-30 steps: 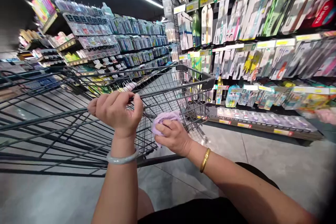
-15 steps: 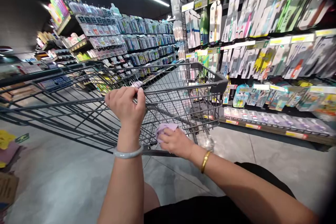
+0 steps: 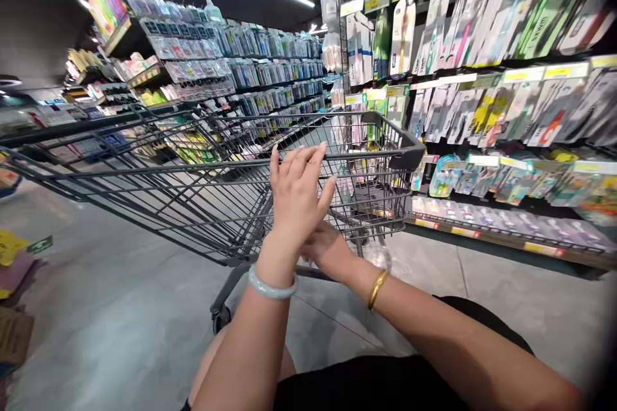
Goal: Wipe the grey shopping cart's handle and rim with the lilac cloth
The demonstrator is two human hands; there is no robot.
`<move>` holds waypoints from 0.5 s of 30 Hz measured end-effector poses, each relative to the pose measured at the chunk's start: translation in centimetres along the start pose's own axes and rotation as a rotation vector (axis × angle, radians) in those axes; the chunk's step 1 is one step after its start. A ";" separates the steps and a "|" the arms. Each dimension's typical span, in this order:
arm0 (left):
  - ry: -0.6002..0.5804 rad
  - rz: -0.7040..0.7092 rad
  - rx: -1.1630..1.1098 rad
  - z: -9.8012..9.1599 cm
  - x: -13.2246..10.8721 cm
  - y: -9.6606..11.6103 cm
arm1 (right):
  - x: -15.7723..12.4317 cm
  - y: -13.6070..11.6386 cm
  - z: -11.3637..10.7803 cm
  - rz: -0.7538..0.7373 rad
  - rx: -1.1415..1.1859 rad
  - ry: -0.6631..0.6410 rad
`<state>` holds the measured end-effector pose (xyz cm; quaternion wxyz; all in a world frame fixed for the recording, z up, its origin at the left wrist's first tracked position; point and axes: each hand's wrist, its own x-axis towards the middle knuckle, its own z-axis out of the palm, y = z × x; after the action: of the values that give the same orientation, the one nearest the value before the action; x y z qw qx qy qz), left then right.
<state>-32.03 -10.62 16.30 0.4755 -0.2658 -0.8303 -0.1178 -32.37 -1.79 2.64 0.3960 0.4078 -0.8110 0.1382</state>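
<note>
My left hand point(image 3: 296, 196), with a pale bangle at its wrist, lies over the upper side rail of a dark wire shopping cart point(image 3: 168, 170). Its fingers are stretched out and slightly apart, with nothing seen in them. Lower and just behind that wrist is my right hand point(image 3: 330, 250), wearing a gold bracelet, close to the cart's lower side. Its fingers curl inward and are mostly hidden by the left hand. Only a sliver of the lilac cloth point(image 3: 311, 262) shows under them.
On the right stands a shelf rack point(image 3: 501, 241) with packaged toothbrushes. Another stocked rack point(image 3: 270, 77) runs along the far side of the aisle. A cart wheel point(image 3: 222, 319) rests on the grey floor point(image 3: 120, 314). A cardboard box point(image 3: 14, 337) sits at the left edge.
My left hand has moved right along the rail, and its curled fingers have spread. It now covers most of my right hand and the cloth. The cart has shifted slightly, showing a wheel.
</note>
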 end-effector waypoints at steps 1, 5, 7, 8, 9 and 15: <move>-0.015 -0.003 0.006 0.2 0.0 0.2 | 0.3 0.5 -0.6 0.044 -0.014 0.020; -0.018 -0.022 0.041 0.6 0.2 0.0 | 0.5 2.1 -2.0 0.111 -0.093 0.106; -0.011 -0.027 0.051 0.6 0.3 -0.4 | -0.1 2.1 -1.7 0.015 -0.089 0.076; -0.006 -0.030 0.053 0.6 0.4 -0.6 | -0.5 2.0 -1.5 -0.042 -0.079 0.055; 0.001 -0.036 0.051 0.7 0.4 -0.7 | -0.7 1.9 -1.4 -0.079 -0.071 0.044; 0.056 -0.100 0.037 1.5 0.6 -0.9 | -0.5 4.2 -5.8 0.097 -0.108 0.209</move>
<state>-33.81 -10.49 16.09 0.4969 -0.2118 -0.8309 -0.1334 -32.40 4.31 6.41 0.4926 0.3298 -0.7903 0.1552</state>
